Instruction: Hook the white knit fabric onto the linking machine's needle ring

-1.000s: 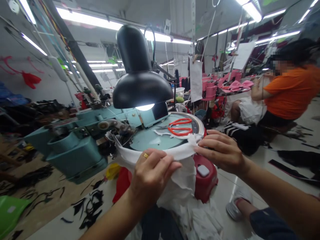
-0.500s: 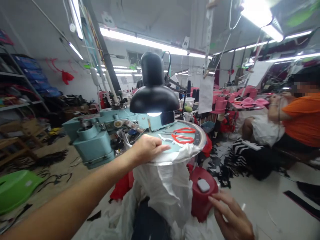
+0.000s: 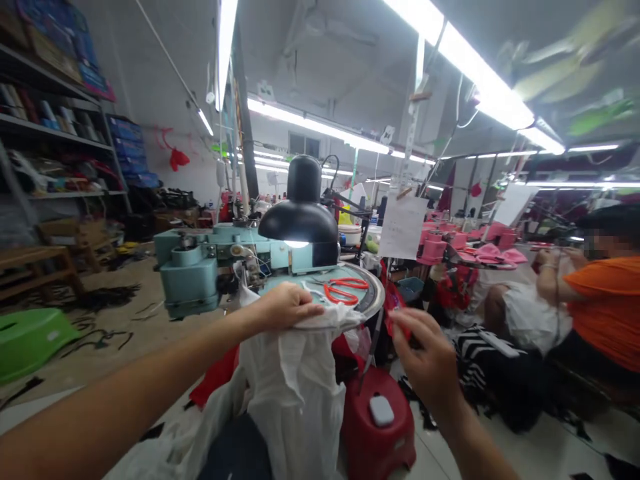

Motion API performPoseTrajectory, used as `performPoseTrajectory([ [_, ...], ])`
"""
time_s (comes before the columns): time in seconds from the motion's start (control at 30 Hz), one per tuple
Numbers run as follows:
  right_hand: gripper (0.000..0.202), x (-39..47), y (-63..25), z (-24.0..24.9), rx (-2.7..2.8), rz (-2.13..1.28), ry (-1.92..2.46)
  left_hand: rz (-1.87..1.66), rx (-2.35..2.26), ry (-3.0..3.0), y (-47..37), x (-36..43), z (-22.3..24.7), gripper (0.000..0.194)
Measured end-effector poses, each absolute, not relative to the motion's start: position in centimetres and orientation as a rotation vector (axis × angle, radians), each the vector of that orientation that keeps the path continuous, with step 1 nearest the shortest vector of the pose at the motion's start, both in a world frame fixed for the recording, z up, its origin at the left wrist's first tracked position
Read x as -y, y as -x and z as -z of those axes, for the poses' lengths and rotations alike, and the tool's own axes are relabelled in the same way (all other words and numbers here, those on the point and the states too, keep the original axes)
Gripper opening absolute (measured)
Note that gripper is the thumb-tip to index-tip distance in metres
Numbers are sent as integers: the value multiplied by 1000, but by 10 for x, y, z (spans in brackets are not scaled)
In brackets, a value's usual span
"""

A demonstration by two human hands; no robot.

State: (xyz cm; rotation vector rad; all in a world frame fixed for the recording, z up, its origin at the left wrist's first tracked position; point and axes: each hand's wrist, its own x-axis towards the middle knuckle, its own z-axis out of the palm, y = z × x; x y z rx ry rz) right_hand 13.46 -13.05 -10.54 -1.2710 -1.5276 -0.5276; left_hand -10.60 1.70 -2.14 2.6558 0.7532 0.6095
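My left hand (image 3: 284, 307) is closed on white fabric (image 3: 295, 373) at the near edge of a round table plate. The fabric hangs from that edge down over my lap. My right hand (image 3: 425, 350) is raised to the right of the plate, apart from the fabric, with thumb and fingertips drawn together. Whatever they pinch, if anything, is too small to make out. Orange-handled scissors (image 3: 346, 291) lie on the plate beside a white strip. Behind them stands a pale green sewing machine (image 3: 187, 273), under a lit black lamp (image 3: 300, 217).
A red stool (image 3: 383, 433) with a small white case (image 3: 381, 411) on it stands below my right hand. A green stool (image 3: 35, 340) is at the left. A person in an orange shirt (image 3: 610, 307) sits at the right. Dark scraps litter the floor.
My right hand has risen from beside the red stool to about plate height. My left hand stays on the fabric at the plate edge. The camera view has tilted up and turned left.
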Motion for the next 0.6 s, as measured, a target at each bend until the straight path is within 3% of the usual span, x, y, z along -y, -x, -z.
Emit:
performPoseTrajectory([
  [0.1,22,70,-131,47,1779,353,1365,-718,-788,-2567,110,-17,20,57],
  [0.2,22,23,-131,23,2001,171,1467,-770,-791,-2538,116,-17,19,59],
  [0.4,27,-11,-138,17,2005,26,1506,-736,-745,-2603,121,-15,20,54],
  [0.53,19,23,-133,33,1668,167,1425,-926,-798,-2680,122,-1,10,49],
  [0.6,24,54,-125,51,1485,241,1384,-812,-879,-2789,117,6,4,45],
])
